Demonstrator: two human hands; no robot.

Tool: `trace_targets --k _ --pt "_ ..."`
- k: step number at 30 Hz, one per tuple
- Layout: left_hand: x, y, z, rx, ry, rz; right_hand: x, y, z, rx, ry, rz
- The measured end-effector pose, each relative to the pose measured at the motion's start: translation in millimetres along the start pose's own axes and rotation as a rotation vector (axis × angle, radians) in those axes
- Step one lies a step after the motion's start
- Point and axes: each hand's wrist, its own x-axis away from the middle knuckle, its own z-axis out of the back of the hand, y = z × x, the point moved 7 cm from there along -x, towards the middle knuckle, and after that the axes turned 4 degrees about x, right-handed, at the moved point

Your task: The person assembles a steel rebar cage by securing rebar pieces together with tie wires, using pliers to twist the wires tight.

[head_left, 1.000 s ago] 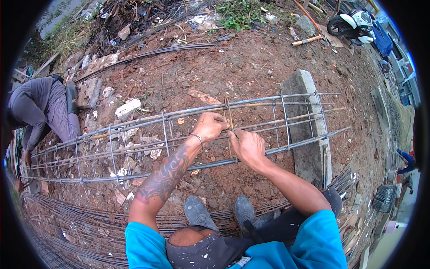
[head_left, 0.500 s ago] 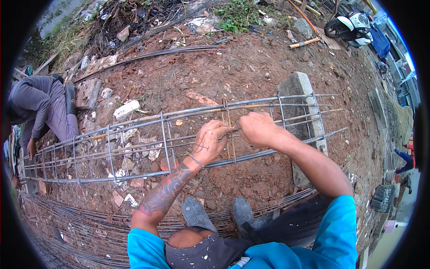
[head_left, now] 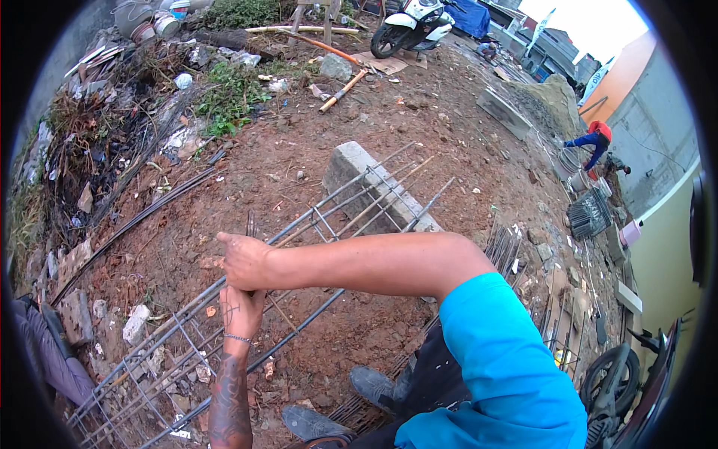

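Observation:
A long rebar cage (head_left: pixel 191 329) of steel bars and square stirrups runs slantwise across the ground in front of me. Both my hands meet over its middle, at a rusty stirrup (head_left: pixel 283 310) that crosses the bars. My left hand (head_left: pixel 243 313) is closed at the stirrup from below, its fingers largely hidden by the other hand. Just above it and touching it, my right hand (head_left: pixel 248 262) is closed in a fist, the forearm reaching in from the right. What lies inside that fist is hidden. The stirrup's dark upper end (head_left: pixel 250 223) sticks up behind the right hand.
A concrete block (head_left: pixel 351 168) props the cage's far end. Loose bars (head_left: pixel 142 217) lie on the dirt at left. A wooden-handled tool (head_left: pixel 344 90), a motorbike (head_left: pixel 419 26) and rubble lie farther off. A person in red (head_left: pixel 600 131) bends at right; another's leg (head_left: pixel 45 352) shows at left.
My view has swung to the right, so the cage now slants. My right hand has come over and above the left at the same stirrup. The co-worker at left is mostly out of view.

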Motion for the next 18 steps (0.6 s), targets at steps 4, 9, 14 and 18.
trace_targets --k 4,9,14,18 --pt "3.9 23.3 4.8 -0.378 0.446 -0.426 38.0 -5.6 31.4 -0.045 0.405 -0.071" --pt "-10.1 -3.9 -3.2 0.308 0.070 0.058 91.4 -6.0 -21.0 -0.741 0.236 -0.680" --pt "-10.8 -9.6 -6.1 0.226 0.001 0.074 82.8 -23.0 -45.1 -0.928 0.063 -0.675" --pt "-2.8 -28.2 2.0 0.263 0.075 0.075 55.2 -34.1 -57.2 -0.828 0.198 -0.680"
